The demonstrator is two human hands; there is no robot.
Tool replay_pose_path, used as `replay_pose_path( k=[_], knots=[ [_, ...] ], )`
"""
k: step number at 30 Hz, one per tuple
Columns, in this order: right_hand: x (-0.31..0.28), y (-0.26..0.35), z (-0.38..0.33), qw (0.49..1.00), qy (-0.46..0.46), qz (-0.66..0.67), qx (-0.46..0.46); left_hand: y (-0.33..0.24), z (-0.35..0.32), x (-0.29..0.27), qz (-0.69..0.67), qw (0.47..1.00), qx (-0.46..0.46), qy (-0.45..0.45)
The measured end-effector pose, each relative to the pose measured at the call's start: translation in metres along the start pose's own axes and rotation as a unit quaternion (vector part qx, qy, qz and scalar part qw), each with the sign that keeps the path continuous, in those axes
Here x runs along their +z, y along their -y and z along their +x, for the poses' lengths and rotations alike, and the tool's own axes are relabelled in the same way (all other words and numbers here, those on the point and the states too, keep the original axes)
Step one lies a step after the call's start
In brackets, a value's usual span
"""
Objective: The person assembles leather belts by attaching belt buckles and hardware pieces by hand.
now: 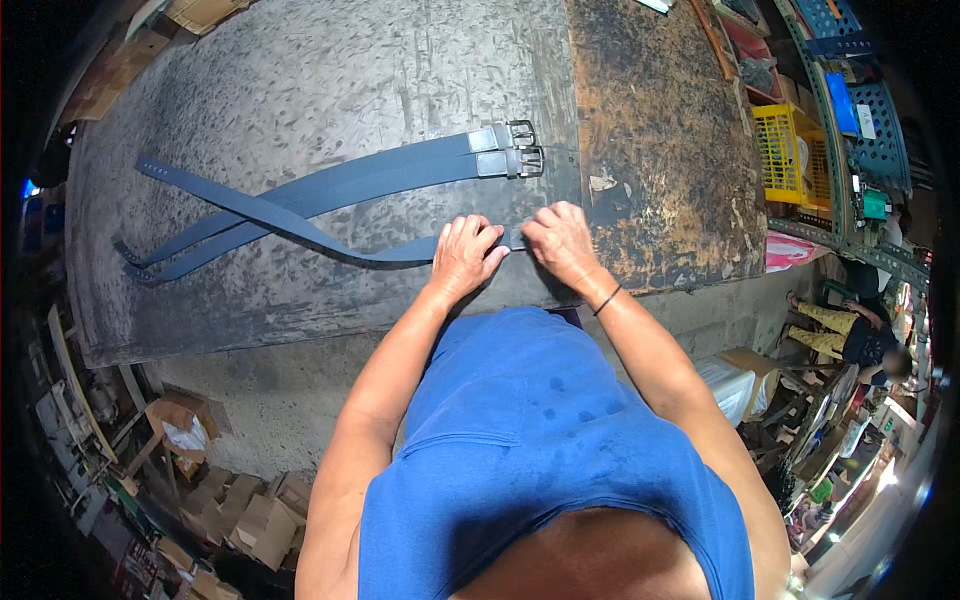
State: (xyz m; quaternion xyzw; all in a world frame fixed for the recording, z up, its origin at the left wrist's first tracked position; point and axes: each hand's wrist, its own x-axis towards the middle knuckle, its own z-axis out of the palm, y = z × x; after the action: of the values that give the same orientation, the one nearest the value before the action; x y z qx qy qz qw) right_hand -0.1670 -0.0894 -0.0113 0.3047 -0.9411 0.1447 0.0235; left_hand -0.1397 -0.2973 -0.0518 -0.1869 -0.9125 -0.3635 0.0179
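My left hand point(462, 257) is closed on the end of a dark blue belt point(330, 243) at the table's near edge. From there the strap runs left and crosses two similar belts, its holed tip lying at the far left. My right hand point(562, 245) is just right of it, fingers pinched together; what they grip is hidden. A thin metallic-looking piece point(517, 249) shows between the hands. Just beyond them lie the upper belt point(390, 160) and lower belt point(400, 192), side by side, with metal buckles point(530, 160) at their right ends.
The dark, worn table point(330, 90) has a brown, scuffed section point(660, 140) on its right. A shelf rack at the right holds a yellow crate point(778, 150) and a blue perforated basket point(882, 135). Cardboard boxes point(262, 525) sit low left. Another person point(870, 335) is at the far right.
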Motion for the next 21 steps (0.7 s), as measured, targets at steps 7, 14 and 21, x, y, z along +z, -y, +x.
replay_pose_path(
  k=[7, 14, 21],
  knots=[
    [0.004, 0.012, 0.003, 1.000, 0.001, 0.019, -0.017, -0.002, 0.001, -0.001, 0.006, 1.000, 0.001, 0.001],
    [-0.031, -0.030, -0.043, 0.986, -0.054, 0.074, 0.141, -0.005, 0.000, -0.001, 0.001, 1.000, -0.015, 0.007],
    [-0.014, -0.027, -0.024, 0.976, -0.105, 0.089, 0.170, -0.022, 0.015, -0.002, 0.062, 0.997, 0.032, 0.039]
  ],
)
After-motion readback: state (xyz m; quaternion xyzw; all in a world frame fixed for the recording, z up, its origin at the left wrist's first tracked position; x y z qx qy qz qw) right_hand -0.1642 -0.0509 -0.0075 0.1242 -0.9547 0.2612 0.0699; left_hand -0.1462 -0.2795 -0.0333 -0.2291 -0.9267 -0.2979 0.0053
